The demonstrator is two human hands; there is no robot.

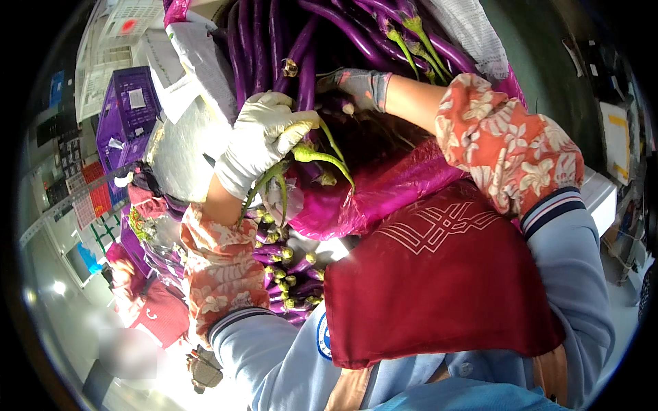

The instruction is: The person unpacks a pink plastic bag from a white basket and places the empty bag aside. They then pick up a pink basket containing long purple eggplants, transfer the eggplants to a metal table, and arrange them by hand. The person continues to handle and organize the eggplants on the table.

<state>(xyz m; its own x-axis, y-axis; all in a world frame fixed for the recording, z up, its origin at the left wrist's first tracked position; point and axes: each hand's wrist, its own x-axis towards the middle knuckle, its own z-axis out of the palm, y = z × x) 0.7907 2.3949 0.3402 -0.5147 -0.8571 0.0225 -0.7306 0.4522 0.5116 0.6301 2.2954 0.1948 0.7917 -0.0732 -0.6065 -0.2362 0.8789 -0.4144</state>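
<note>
Long purple eggplants (257, 51) fill a container lined with pink plastic film (370, 195) and printed paper (198, 56). My left hand (267, 136), in a white glove, is closed around eggplants near their green stems (324, 156), which poke out below the fingers. My right hand (354, 87), in a grey patterned glove, reaches down among the eggplants to the right, close to a small stem end (348, 108). Its fingertips are partly hidden in shadow, so its grip is unclear. More stems (419, 38) lie at the upper right.
Beyond my left wrist is a shiny metal surface (182, 149). More eggplants (295, 282) lie below my left arm. Purple crates (126, 108) and white baskets (115, 41) stand at the left. A co-worker in red (159, 308) is at the lower left. A white box (599, 200) stands at the right.
</note>
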